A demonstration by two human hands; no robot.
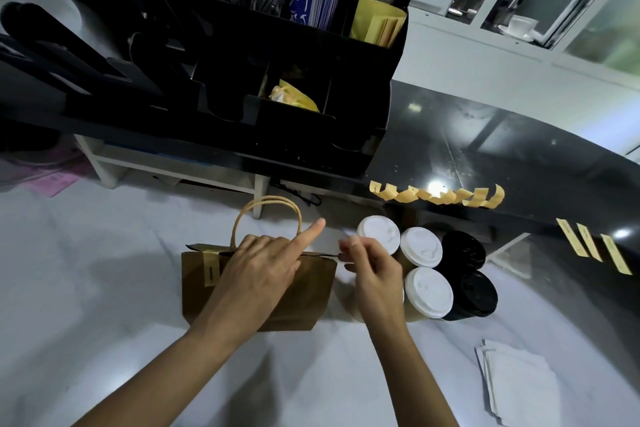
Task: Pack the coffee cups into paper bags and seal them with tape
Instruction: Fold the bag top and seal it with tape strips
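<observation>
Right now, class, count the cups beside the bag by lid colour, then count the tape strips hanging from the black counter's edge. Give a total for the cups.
White-lidded cups: 3
Black-lidded cups: 2
Total cups: 5
Tape strips in the curled row: about 9, they overlap
Straight tape strips: 3

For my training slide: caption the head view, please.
Left hand presses a taped paper bag shut beside five lidded cups.

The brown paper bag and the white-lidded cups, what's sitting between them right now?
In the head view, the right hand sits between the brown paper bag and the white-lidded cups, fingers pinched at the bag's right top corner. What it pinches is too blurred to tell.
</observation>
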